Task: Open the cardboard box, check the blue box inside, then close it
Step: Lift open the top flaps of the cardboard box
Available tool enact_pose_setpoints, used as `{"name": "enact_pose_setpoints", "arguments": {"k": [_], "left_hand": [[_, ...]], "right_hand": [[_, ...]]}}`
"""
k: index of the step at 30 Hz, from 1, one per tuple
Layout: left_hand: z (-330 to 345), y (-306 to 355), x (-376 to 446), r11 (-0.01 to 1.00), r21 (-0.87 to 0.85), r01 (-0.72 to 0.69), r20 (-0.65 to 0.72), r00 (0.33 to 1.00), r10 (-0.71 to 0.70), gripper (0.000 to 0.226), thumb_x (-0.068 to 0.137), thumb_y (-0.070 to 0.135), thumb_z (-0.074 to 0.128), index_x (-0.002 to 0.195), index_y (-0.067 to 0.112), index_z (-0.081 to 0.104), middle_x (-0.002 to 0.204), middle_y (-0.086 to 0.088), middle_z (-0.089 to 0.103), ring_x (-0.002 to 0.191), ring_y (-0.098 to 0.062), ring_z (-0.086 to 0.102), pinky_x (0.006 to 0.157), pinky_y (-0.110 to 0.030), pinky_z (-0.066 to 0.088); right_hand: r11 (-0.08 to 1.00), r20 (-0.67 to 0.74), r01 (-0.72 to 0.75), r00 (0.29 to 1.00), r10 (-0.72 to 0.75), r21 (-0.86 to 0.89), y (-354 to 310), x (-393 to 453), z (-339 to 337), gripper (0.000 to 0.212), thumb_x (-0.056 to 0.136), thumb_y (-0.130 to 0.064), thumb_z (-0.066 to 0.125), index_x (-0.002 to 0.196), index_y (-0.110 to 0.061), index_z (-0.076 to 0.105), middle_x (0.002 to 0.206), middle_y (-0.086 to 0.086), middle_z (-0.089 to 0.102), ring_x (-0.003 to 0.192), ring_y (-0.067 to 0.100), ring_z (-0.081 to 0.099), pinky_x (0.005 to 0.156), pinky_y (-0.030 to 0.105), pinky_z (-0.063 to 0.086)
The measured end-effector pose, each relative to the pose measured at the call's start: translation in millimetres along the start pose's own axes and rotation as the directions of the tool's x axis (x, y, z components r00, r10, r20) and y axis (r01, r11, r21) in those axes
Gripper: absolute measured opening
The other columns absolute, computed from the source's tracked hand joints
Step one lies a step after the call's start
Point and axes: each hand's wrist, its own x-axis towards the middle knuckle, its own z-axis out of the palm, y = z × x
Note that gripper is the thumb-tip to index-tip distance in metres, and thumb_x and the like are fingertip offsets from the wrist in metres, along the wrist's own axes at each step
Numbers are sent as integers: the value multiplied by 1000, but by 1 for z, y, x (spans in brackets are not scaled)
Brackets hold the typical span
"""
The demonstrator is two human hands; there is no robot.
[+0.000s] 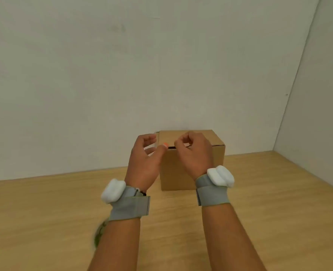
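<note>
A plain brown cardboard box (191,165), matte and square-edged, sits on the pale wood-grain bench (259,212), its back close to the flat grey wall (122,75). Its top flaps lie almost flat, a dark slit showing along the front edge. The left hand (144,161) hovers at the box's upper left corner, fingers (149,138) loosely spread, holding nothing. The right hand (194,151) curls at the top front edge, fingers bent inward near the slit; whether they grip a flap cannot be told. Grey fabric wristbands (130,207) carry smooth white pods. Bare bench lies on both sides.
</note>
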Motion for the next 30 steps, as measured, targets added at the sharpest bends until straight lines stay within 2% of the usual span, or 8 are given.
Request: {"name": "enact_pose_setpoints", "arguments": {"k": [2, 10, 13, 16, 22, 25, 28, 30], "left_hand": [[3, -2, 1, 999, 41, -2, -28, 1000, 3, 37, 82, 36, 67, 115, 34, 51, 122, 13, 56, 109, -9, 58, 72, -15, 42], [19, -24, 9, 973, 228, -21, 26, 1000, 16, 57, 82, 34, 65, 133, 27, 40, 136, 7, 47, 120, -14, 48, 100, -36, 44], [20, -27, 14, 967, 249, -43, 39, 999, 35, 61, 82, 35, 65, 136, 29, 36, 135, 7, 44, 120, -13, 47, 102, -38, 44], [20, -31, 13, 963, 266, -37, 84, 996, 15, 68, 82, 37, 65, 140, 28, 31, 141, 5, 42, 126, -15, 46, 104, -41, 43], [18, -37, 13, 970, 242, 23, 102, 994, -49, 72, 81, 39, 65, 143, 28, 29, 148, 4, 40, 130, -19, 45, 105, -42, 42], [14, -37, 15, 974, 219, 48, 99, 993, -71, 70, 82, 38, 65, 143, 29, 30, 147, 5, 40, 124, -15, 48, 101, -35, 44], [13, -36, 15, 973, 221, 67, 88, 992, -89, 70, 83, 35, 64, 143, 23, 31, 142, 4, 47, 127, -17, 49, 104, -38, 43], [8, -35, 17, 959, 275, 60, 60, 995, -79, 69, 83, 36, 63, 143, 22, 32, 133, 6, 52, 121, -17, 52, 99, -33, 45]], "right_hand": [[1000, -47, 6, 999, -6, 10, 3, 6, 0, 9, 80, -29, 57, 73, -25, 60, 92, 2, 65, 95, 26, 57, 82, 43, 50], [998, -196, -36, 980, 44, 44, 25, 18, 3, 9, 78, -28, 59, 69, -28, 58, 91, 1, 63, 95, 29, 55, 78, 38, 48], [998, -347, -44, 936, 53, 35, 30, 22, 4, 6, 78, -30, 58, 73, -27, 58, 95, 0, 57, 94, 26, 50, 75, 34, 41], [987, -458, -154, 881, 120, -39, 36, 24, 3, 10, 74, -35, 59, 83, -30, 57, 104, -2, 45, 102, 23, 40, 77, 33, 35], [937, -397, -342, 871, 289, -67, 45, 27, -5, 30, 75, -40, 58, 104, -35, 57, 129, -2, 42, 123, 30, 36, 94, 43, 34], [924, -325, -379, 881, 344, -49, 48, 27, -5, 36, 77, -40, 56, 112, -33, 54, 134, -1, 40, 121, 29, 42, 101, 50, 35], [930, -279, -361, 902, 330, -65, 48, 25, 1, 35, 78, -40, 56, 112, -32, 55, 133, -2, 40, 118, 27, 45, 101, 46, 33], [931, -276, -347, 911, 306, -111, 46, 24, 5, 34, 77, -41, 56, 111, -33, 56, 128, -1, 41, 115, 26, 44, 98, 44, 30]]}}
